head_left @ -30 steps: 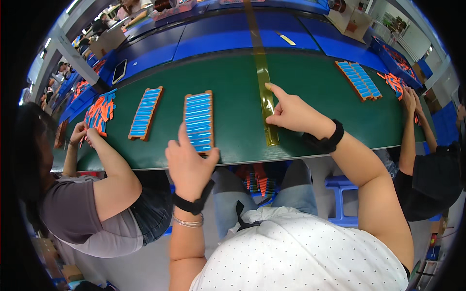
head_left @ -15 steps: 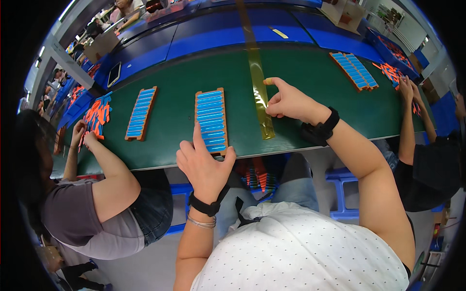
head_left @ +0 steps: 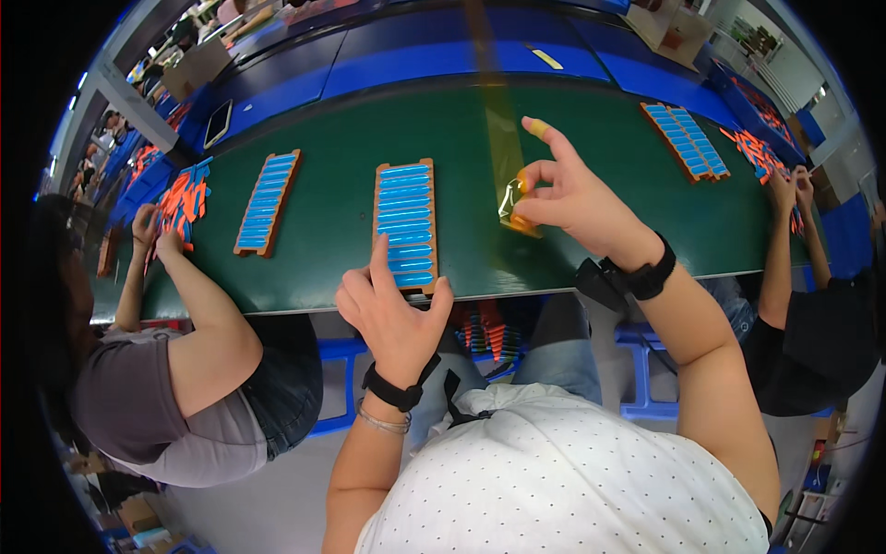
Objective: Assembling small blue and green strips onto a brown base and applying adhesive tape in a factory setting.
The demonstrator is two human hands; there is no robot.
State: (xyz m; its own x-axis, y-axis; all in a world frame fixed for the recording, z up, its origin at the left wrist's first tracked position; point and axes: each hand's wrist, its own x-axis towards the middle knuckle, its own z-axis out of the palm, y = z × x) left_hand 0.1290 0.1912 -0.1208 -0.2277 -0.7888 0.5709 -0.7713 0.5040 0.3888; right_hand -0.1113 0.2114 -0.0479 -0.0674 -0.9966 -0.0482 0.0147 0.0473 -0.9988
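Note:
An orange-brown slotted tray (head_left: pixel 405 222) filled with a row of shiny blue strips lies before me on the green tabletop. At its near end is my left hand (head_left: pixel 392 309), the index finger stretched over the blue strips and the thumb spread beside the right corner. To the right, my right hand (head_left: pixel 577 198) pinches the near end of a translucent amber tape (head_left: pixel 503 129) between thumb and a bent finger, its index finger pointing away. A small yellow band circles that fingertip. The tape runs back from my hand toward the far side; its pinched end is crumpled.
A similar tray (head_left: pixel 268 203) lies to the left, and a pair of joined ones (head_left: pixel 686 138) to the right. Co-workers on both sides handle piles of orange and blue strips (head_left: pixel 183 205). A phone (head_left: pixel 218 123) rests at the back left; a blue crate (head_left: pixel 757 106) stands far right.
My right hand has closed on the tape's end, which has bunched up and lifted from where it hung straight. My left hand has stayed at the tray.

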